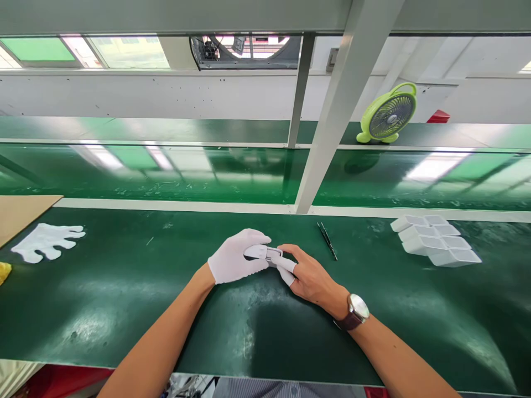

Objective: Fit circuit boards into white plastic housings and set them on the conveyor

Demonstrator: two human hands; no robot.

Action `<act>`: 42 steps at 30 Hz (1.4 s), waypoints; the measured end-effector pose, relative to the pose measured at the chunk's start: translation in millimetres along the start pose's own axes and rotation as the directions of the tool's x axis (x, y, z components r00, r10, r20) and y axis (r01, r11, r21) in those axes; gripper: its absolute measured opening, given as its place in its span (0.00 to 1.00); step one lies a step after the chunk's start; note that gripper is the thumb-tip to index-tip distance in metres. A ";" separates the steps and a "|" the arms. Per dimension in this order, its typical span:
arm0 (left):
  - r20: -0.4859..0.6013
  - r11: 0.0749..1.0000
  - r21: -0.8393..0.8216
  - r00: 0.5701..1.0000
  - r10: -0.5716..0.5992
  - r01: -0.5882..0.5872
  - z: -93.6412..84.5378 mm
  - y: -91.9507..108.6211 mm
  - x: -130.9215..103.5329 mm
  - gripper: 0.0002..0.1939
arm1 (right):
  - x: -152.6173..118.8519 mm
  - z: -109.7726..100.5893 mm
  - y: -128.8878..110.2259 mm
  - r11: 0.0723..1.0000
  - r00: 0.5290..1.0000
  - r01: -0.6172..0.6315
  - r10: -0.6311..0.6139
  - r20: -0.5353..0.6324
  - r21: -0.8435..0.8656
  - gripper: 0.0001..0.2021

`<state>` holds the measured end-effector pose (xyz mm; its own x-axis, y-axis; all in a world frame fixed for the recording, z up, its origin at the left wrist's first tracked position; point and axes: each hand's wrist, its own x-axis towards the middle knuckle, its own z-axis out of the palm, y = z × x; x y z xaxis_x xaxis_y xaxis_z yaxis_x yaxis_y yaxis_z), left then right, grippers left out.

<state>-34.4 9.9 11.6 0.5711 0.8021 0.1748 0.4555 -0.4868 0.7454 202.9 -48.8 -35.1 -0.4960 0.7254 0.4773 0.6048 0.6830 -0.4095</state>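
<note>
My left hand (238, 257), in a white glove, is closed around a small white rounded plastic piece (258, 252) a little above the green tabletop. At its right end the piece has a grey, frame-like part, whose details are too small to make out. My right hand (313, 273) wears white finger covers on some fingers and a wristwatch. Its fingertips pinch that right end, so both hands touch the same piece. Fingers hide part of it. Dark tweezers (327, 241) lie on the table just beyond my right hand.
Several white open boxes (435, 240) stand together at the right. A spare white glove (47, 241) lies at the left, near brown cardboard (22, 213) and a yellow item (4, 272). A slanting white post (332, 132) rises behind my hands. A green fan (390, 115) stands farther back.
</note>
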 end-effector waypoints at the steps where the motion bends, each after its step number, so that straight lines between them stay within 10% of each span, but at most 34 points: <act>1: 0.006 1.000 -0.001 1.000 -0.026 0.026 3.7 0.0 0.5 0.17 | 0.6 -1.1 -1.1 1.000 1.000 0.001 -0.002 -0.021 -0.008 0.23; 10: -0.035 0.908 -0.318 0.954 -0.298 0.273 40.2 9.4 1.9 0.10 | 1.5 -5.2 -6.3 0.998 0.998 -0.046 0.044 -0.042 -0.047 0.19; 18: 0.003 0.752 -0.493 0.864 -0.503 0.439 48.2 10.8 10.4 0.24 | 1.1 -6.4 -11.6 0.997 0.997 -0.062 0.061 -0.037 -0.047 0.18; 30: 0.162 0.840 -0.421 0.940 -0.302 0.342 16.6 -6.3 8.3 0.21 | 7.6 -4.6 -12.0 0.982 0.989 -0.111 0.125 -0.081 0.153 0.22; 42: 0.218 0.789 -0.474 0.921 -0.324 0.390 15.9 -5.2 7.7 0.20 | 12.7 -3.4 -11.7 0.986 0.994 -0.112 0.113 -0.005 0.124 0.25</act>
<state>-21.5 13.1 -1.2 0.5273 0.8205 -0.2207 0.2586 0.0925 0.9615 191.7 -47.9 -21.6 -0.4209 0.7977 0.4319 0.5742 0.6029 -0.5540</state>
